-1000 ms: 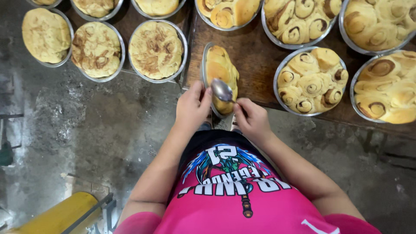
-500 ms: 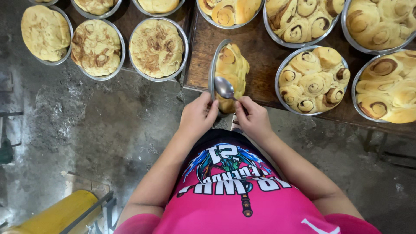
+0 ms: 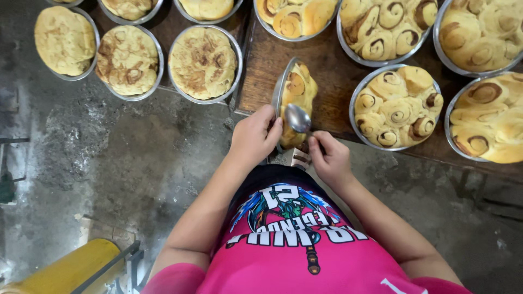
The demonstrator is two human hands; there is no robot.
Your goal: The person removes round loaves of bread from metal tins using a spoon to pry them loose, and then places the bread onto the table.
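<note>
Your left hand (image 3: 255,136) grips the rim of a tilted round pan (image 3: 279,92) of rolls at frame centre; your right hand (image 3: 329,158) pinches a spoon (image 3: 298,117) against the bread (image 3: 298,92). Beyond, filled pans (image 3: 204,62) cover the wooden table (image 3: 327,76).

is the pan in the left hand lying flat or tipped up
Tipped up. The pan stands on edge at the wooden table, held by the left hand, bread facing the spoon.

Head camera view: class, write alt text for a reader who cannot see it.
A left hand tips a round metal pan of baked rolls on its edge while the right hand holds a spoon against them. More pans of swirled rolls sit on a wooden table.
</note>
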